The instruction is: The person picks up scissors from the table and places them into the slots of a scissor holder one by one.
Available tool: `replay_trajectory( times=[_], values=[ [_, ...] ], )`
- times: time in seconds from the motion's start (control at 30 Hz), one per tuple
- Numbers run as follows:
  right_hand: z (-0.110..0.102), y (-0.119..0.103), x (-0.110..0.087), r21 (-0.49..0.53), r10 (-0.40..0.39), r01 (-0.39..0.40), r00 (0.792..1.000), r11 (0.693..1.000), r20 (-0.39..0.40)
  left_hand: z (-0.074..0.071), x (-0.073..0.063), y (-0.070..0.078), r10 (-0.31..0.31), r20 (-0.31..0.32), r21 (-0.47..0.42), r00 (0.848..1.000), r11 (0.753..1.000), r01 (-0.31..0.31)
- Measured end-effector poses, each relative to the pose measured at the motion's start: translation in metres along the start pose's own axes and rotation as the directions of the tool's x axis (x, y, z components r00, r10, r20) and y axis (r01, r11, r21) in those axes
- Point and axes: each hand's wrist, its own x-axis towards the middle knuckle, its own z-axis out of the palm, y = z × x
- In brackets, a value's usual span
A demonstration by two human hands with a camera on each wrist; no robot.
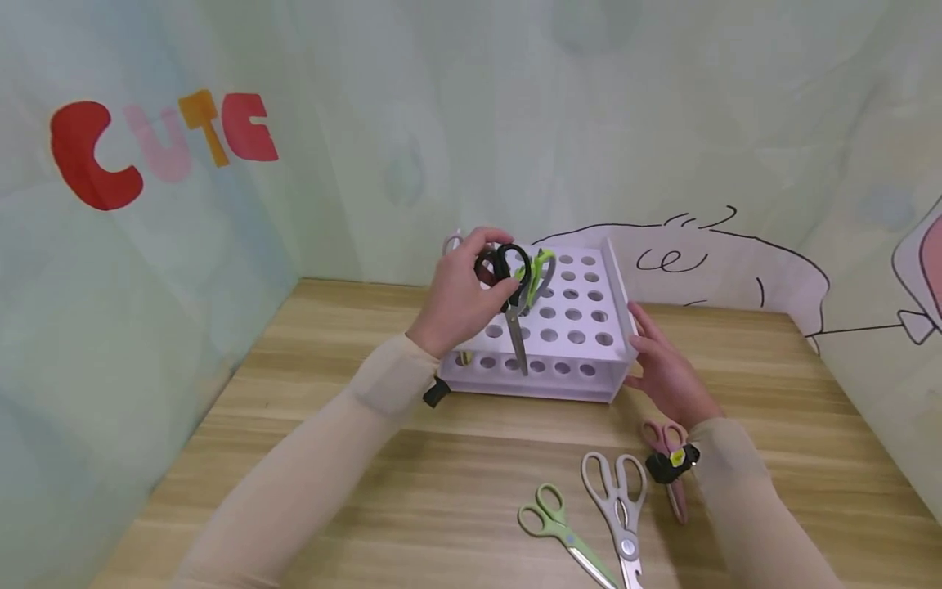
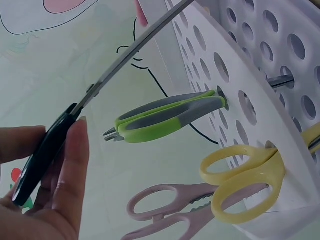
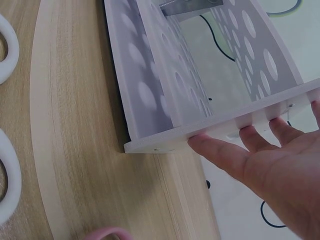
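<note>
My left hand (image 1: 464, 290) pinches black-handled scissors (image 2: 46, 152) by the handle loops, blades pointing down over a white rack (image 1: 562, 351) with rows of round holes. Green-and-grey scissors (image 2: 170, 116) stand handle-up in one hole, just beyond the held pair in the head view. The left wrist view also shows yellow scissors (image 2: 250, 185) and mauve scissors (image 2: 167, 202) set in the rack. At its right side my right hand (image 1: 666, 372) rests extended fingers (image 3: 220, 152) against the outer face of the side panel (image 3: 220, 121).
On the wooden table (image 1: 331, 491) in front of the rack lie green scissors (image 1: 562, 533), light grey scissors (image 1: 612, 503) and pink scissors (image 1: 679, 499), the last partly under the right wrist's camera. A printed cloth backdrop (image 1: 412, 123) closes off the back and sides.
</note>
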Motion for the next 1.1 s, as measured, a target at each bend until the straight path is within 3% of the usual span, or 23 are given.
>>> replay_trajectory(
  times=[0.3, 0.5, 0.6, 1.1],
  values=[
    [0.002, 0.001, -0.001, -0.004, -0.006, 0.006, 1.000, 1.000, -0.004, 0.001, 0.005, 0.001, 0.089, -0.093, 0.022, 0.992, 0.996, -0.088],
    [0.002, 0.002, 0.000, -0.020, -0.004, 0.004, 1.000, 1.000, -0.010, 0.006, 0.006, -0.003, 0.212, -0.124, 0.138, 0.969, 0.971, -0.194],
    [0.002, 0.003, -0.001, -0.028, 0.000, -0.001, 1.000, 1.000, -0.019, 0.010, 0.006, -0.006, 0.246, -0.118, 0.178, 0.962, 0.958, -0.223],
    [0.002, 0.002, -0.002, -0.011, -0.007, 0.007, 1.000, 1.000, -0.020, 0.027, 0.008, -0.016, 0.273, -0.033, 0.205, 0.961, 0.943, -0.261]
  ],
)
